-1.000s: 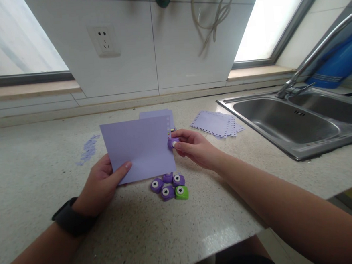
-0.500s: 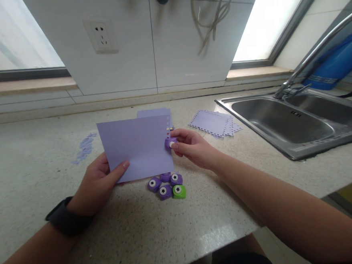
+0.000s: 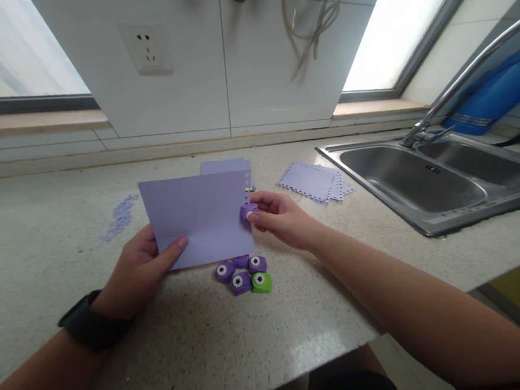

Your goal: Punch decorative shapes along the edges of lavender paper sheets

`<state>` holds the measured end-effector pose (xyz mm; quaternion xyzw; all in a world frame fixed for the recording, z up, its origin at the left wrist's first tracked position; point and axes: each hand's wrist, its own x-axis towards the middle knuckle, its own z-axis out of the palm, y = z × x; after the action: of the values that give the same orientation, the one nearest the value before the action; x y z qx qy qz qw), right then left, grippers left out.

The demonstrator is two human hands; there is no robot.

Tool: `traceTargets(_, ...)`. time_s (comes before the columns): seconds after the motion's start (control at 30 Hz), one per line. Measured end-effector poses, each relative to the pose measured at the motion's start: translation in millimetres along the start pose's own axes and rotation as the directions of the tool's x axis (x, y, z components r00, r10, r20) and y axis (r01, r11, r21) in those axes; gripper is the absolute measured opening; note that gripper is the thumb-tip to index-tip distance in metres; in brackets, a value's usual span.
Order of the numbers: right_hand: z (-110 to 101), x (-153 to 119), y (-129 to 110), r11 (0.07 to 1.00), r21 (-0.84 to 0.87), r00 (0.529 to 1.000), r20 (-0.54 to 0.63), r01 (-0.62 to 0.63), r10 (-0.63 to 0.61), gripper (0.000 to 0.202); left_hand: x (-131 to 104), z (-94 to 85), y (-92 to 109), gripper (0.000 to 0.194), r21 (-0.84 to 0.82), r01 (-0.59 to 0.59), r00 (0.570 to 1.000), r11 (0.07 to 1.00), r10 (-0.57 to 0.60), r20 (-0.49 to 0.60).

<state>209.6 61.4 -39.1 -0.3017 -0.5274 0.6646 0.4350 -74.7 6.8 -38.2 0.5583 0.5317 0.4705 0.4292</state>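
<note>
My left hand (image 3: 143, 268) grips the lower left corner of a purple paper sheet (image 3: 199, 217), thumb on its face. At the sheet's right edge, my right hand (image 3: 284, 220) is closed on a purple hole punch (image 3: 248, 212), its thumb on the white button. A few small holes run down that edge above the punch. Just below the sheet, on the counter, lie several purple punches (image 3: 240, 282) and a green punch (image 3: 261, 282) with star marks on their white buttons. Behind the held sheet, more purple paper (image 3: 224, 165) shows.
Sheets with punched borders (image 3: 310, 179) lie right of the held sheet. Purple paper scraps (image 3: 121, 216) are at the left on the speckled counter (image 3: 186, 349). A steel sink (image 3: 410, 178) with a tap (image 3: 420, 130) is at the right. The wall stands behind.
The whole view has shifted slightly, so everything appears a little further left. Both hands keep their hold on the sheet and the punch.
</note>
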Motion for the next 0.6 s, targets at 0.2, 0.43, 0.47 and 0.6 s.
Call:
traceTargets(0.2,2.2,0.1,-1.1,1.000,0.005,1.000,0.001,0.000,0.000,0.038,0.7,0.4,1.0,0.038,0.011,-0.001,1.000,1.000,0.001,0.012)
traceTargets(0.43,3.9,-0.5,-2.6,1.000,-0.027,1.000,0.000,-0.001,0.001,0.034,-0.7,1.5,6.1,0.038,0.056,-0.021,1.000,0.998,0.022,-0.003)
traceTargets(0.47,4.0,-0.2,-2.2,1.000,-0.020,1.000,-0.004,-0.003,0.003,0.034,-0.6,1.6,6.2,0.038,0.063,-0.026,1.000,0.998,0.026,-0.003)
traceTargets(0.6,4.4,1.0,-0.4,1.000,0.027,1.000,-0.006,0.005,-0.005,0.034,-0.3,2.2,6.5,0.037,0.068,-0.030,0.999,0.997,0.031,-0.008)
